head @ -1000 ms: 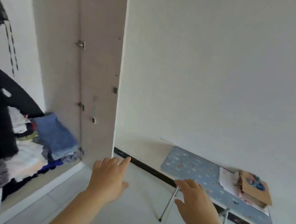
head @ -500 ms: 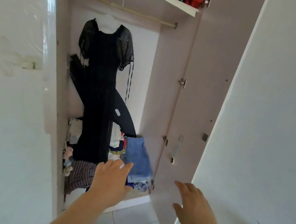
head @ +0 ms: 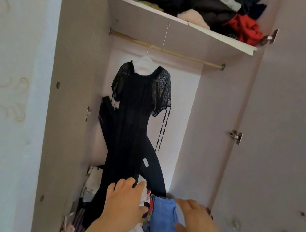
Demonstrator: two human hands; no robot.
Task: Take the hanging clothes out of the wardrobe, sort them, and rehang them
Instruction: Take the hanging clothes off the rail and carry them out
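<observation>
A long black dress (head: pixel 134 117) with sheer short sleeves hangs on a white hanger (head: pixel 144 65) from the wooden rail (head: pixel 178 53) inside the open wardrobe. Black trousers (head: pixel 153 168) hang slanted behind it. My left hand (head: pixel 124 205) is raised in front of the dress's lower part, fingers apart, holding nothing. My right hand (head: pixel 197 223) hovers open over a folded blue garment (head: pixel 164 230) in the pile at the bottom.
The shelf (head: pixel 182 23) above the rail is crammed with bundled dark, white and red clothes (head: pixel 244 29). A heap of mixed clothes (head: pixel 93 184) fills the wardrobe floor. The open door (head: pixel 282 156) stands at right, a closed patterned door (head: pixel 1 92) at left.
The view swung left from the wall and ironing board to face the wardrobe, and closed in. Both hands have moved forward towards the clothes, still open.
</observation>
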